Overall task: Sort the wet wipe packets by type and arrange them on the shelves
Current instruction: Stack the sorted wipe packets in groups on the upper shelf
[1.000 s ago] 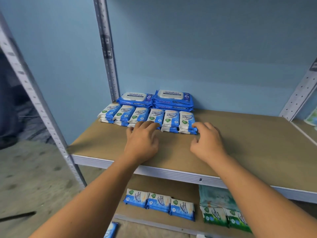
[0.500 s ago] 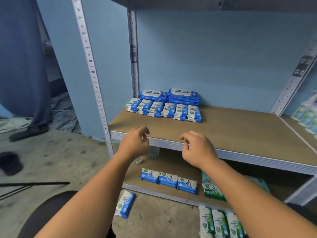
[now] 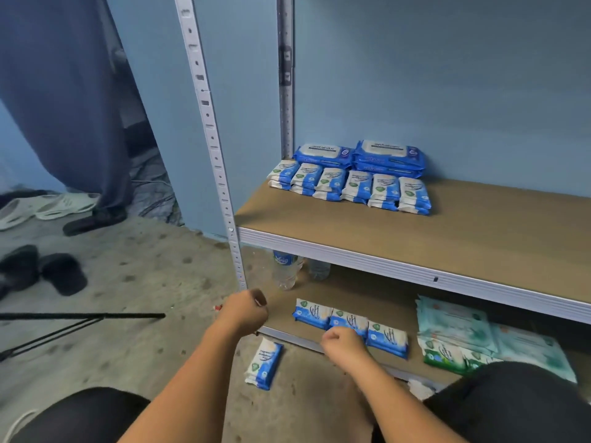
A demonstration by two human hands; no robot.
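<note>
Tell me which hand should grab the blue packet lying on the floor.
Left, probably. The left hand looks empty beside the shelf post and is closest to the floor packet. The right hand sits farther over, in front of the blue packets on the bottom shelf.

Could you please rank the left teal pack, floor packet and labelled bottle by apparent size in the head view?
1. left teal pack
2. floor packet, though nearest the camera
3. labelled bottle, its top hidden
</note>
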